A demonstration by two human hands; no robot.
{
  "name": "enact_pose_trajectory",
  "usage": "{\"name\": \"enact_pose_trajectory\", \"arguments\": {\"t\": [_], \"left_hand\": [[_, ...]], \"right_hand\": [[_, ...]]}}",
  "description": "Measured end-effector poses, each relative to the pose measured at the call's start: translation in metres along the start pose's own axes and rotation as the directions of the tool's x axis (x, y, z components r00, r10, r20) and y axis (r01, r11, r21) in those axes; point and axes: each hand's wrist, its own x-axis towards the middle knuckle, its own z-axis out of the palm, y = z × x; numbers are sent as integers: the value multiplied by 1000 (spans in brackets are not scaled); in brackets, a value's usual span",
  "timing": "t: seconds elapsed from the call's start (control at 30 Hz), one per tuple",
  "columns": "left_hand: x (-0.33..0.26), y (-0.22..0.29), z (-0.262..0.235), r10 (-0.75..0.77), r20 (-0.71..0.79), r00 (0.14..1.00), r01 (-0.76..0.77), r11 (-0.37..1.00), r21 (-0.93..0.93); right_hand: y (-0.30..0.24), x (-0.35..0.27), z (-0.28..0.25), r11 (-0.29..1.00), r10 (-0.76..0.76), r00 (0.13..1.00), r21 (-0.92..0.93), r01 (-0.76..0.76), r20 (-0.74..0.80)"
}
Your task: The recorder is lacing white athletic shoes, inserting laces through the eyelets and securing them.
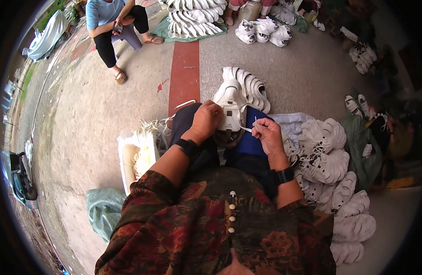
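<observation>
A white sneaker (230, 110) rests on my lap, its toe pointing away from me and its dark opening towards me. My left hand (208, 118) is closed at the shoe's left side, with the fingertips hidden against the upper. To the right of the shoe, my right hand (267, 132) pinches a white shoelace (246, 129) that runs back to the sneaker. Blue cloth (254, 142) covers my right thigh under the shoe. Just beyond the sneaker stands a row of white shoes (253, 87) packed closely together.
On my left is a white box (127, 158) of laces, with a green plastic bag (104, 211) nearer me. White shoes (325, 160) are heaped at my right. Ahead, a seated person (115, 27) holds a phone, beside more shoe rows (195, 20).
</observation>
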Motion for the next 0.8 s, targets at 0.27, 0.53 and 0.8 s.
{"name": "enact_pose_trajectory", "arguments": {"t": [0.27,0.53,0.8], "left_hand": [[9,5,7,317,41,948,-312,889,334],[10,-4,14,348,86,934,-344,803,486],[15,32,10,368,203,907,-418,746,518]], "right_hand": [[9,1,-4,996,7,999,88,-2,-50],[10,5,-3,989,-7,997,150,18,-75],[14,6,-9,995,-26,995,93,35,-96]]}}
